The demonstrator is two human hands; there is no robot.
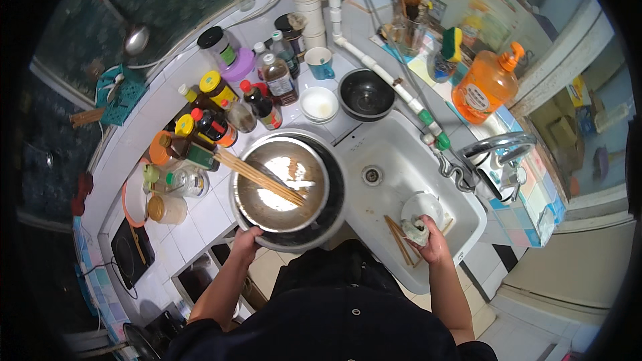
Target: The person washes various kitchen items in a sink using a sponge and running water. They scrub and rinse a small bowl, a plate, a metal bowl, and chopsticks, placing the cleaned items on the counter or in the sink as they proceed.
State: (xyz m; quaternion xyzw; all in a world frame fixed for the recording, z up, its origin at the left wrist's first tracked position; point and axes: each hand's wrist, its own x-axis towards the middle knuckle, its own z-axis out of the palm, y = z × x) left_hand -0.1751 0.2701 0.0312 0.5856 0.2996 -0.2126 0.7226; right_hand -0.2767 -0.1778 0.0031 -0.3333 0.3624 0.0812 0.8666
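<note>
Reader: What do your fingers hold, nearest first? Set the dial at mid-view, twelve uppermost.

Holder: At four o'clock, my right hand [435, 242] curls around a pale wad [415, 231], fingers partly hidden. At half past seven, my left hand [247, 238] is closed at the near rim of the pan [338, 184]; my fingertips beneath are out of sight. I cannot tell whether the counter bears the pan.

Reader: How is this best handled?

Holder: In my judgement, with a firm left hold and a level pan, since the steel bowl [267, 210] nested inside carries loose chopsticks [259, 177] that could roll. The right grip should stay light enough to turn the wad against a surface. It lies over the near edge of the white bowl [422, 204] in the sink [374, 140]; contact is unclear.

Reader: And the axes?

Holder: The pan and steel bowl are round, opening upward, with no long axis. The wad is a lump, its axis indistinct. The chopsticks run from ten to four, crossing the bowl's rim at ten. Beyond the sink, the tap [493, 174] stands at three.
</note>
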